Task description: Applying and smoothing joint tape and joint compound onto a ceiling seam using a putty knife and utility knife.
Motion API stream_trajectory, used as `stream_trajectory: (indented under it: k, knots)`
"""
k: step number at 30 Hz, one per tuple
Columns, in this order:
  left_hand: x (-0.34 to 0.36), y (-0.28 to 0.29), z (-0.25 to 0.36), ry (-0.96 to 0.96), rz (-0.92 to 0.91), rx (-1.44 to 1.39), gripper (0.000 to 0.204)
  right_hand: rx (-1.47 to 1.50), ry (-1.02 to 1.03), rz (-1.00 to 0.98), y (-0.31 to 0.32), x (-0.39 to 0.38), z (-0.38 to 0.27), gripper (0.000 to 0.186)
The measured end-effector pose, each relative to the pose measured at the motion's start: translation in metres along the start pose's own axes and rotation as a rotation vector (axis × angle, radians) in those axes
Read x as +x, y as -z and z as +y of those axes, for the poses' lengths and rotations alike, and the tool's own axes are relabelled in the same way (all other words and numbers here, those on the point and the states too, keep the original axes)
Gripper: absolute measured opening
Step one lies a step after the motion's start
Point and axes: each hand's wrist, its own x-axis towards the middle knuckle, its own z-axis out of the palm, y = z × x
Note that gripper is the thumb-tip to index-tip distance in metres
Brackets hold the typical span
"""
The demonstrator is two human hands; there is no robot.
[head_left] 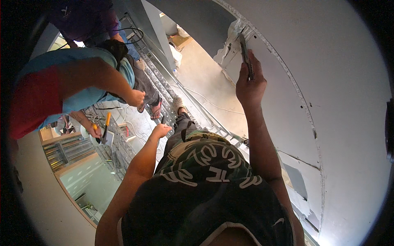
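Observation:
My right hand (252,87) is raised at the upper right, its fingers wrapped round a slim grey utility knife (245,55). The knife's tip reaches a torn, ragged edge of a pale wall panel (233,37), where the surface is broken and whitish. My left hand (161,130) is low, left of centre, near my thigh and apart from the panel. A small dark object (163,119) sticks up from its closed fingers; its kind is too small to make out.
A co-worker in a blue shirt (94,57) bends close on my left; a hand there is beside an orange-handled tool (107,123). Another person in dark purple (82,16) stands beyond. Spattered metal scaffold planks (158,78) run under us, with the floor (205,69) below and a cable (205,101).

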Motion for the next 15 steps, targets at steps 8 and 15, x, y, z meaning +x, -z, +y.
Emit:
stream_trajectory:
  k: [8, 15]
  knots:
    - [0.024, 0.013, 0.009, -0.159, 0.039, 0.091, 0.044, -0.026, 0.242, 0.06, 0.006, 0.007, 0.007, 0.045]
    - [0.039, 0.024, 0.037, -0.145, 0.065, 0.137, 0.04, -0.222, 0.066, -0.101, 0.015, 0.001, 0.002, 0.043]
